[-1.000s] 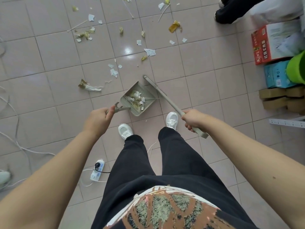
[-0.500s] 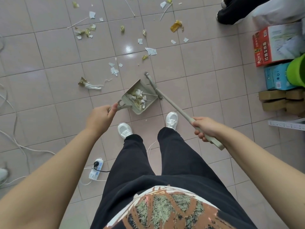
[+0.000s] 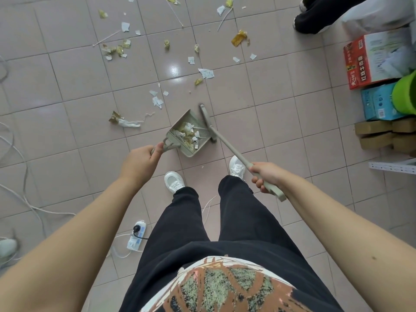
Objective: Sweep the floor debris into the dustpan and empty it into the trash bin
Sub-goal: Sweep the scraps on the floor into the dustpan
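Two hands busy, our left hand (image 3: 139, 159) clamped on the dustpan (image 3: 191, 135) handle, our right hand (image 3: 265, 176) gripping the broom (image 3: 225, 141) handle, broom head seemingly touching the dustpan's right wall, paper scraps (image 3: 157, 100) scattered beyond the dustpan's mouth.

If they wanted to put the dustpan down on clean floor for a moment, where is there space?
Bare tiles lie right of the broom, between it and the stacked boxes. Another clear patch sits left of the left hand, short of the white cables. Ahead of the dustpan paper scraps crowd the floor.
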